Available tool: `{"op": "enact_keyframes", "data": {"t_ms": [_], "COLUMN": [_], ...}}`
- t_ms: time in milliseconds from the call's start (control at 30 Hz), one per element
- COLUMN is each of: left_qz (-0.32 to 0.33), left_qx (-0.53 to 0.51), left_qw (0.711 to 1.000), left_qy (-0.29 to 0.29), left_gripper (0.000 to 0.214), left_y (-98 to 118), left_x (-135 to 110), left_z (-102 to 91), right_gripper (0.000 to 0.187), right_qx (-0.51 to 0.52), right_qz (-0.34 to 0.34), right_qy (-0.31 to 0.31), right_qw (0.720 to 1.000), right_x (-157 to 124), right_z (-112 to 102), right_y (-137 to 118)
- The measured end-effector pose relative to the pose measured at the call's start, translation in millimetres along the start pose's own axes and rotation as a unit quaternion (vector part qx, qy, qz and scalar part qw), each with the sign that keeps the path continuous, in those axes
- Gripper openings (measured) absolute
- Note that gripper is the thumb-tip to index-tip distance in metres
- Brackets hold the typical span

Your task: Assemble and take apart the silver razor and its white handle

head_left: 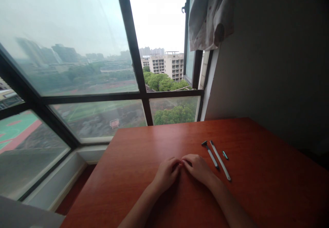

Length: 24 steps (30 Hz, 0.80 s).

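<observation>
My left hand point(168, 173) and my right hand point(197, 168) meet at the fingertips over the middle of the wooden table point(144, 152). Both are closed in a pinch, thumbs against curled fingers. Whatever lies between the fingertips is hidden or too small to name. Just right of my right hand lies a razor point(212, 157) with a dark head and a grey handle. Beside it, roughly parallel, is a long slim white stick point(221, 162) with a dark far end, perhaps a toothbrush. Farther right rests a small teal piece point(225, 155), its kind unclear.
The table's far edge runs close to a dark-framed window point(144, 96), whose upper right sash stands open. A pale curtain point(212, 19) hangs beside it. A dark wall point(262, 67) rises on the right. Past the table's left edge is a low sill point(59, 183).
</observation>
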State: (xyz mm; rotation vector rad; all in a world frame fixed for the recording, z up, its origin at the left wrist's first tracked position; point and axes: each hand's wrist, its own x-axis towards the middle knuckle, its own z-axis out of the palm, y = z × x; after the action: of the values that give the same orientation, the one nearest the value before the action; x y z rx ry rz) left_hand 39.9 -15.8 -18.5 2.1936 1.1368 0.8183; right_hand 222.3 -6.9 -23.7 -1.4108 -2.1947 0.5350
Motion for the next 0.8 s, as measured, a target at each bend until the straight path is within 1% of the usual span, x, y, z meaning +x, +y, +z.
{"op": "enact_keyframes", "data": {"t_ms": [367, 800], "left_qz": [-0.002, -0.004], "left_qx": [0.004, 0.007], "left_qw": [1.0, 1.0], "left_qy": [0.001, -0.004], "left_gripper": [0.018, 0.018], "left_y": [1.8, 2.7], "left_x": [-0.6, -0.7], "left_z": [-0.8, -2.1], "right_gripper": [0.024, 0.026], "right_qx": [-0.004, -0.005], "right_qz": [-0.002, 0.013], "right_qy": [0.005, -0.014], "right_qw": [1.0, 1.0], "right_x": [-0.3, -1.0], "right_z": [-1.0, -4.8], "right_y": [-0.2, -4.1]}}
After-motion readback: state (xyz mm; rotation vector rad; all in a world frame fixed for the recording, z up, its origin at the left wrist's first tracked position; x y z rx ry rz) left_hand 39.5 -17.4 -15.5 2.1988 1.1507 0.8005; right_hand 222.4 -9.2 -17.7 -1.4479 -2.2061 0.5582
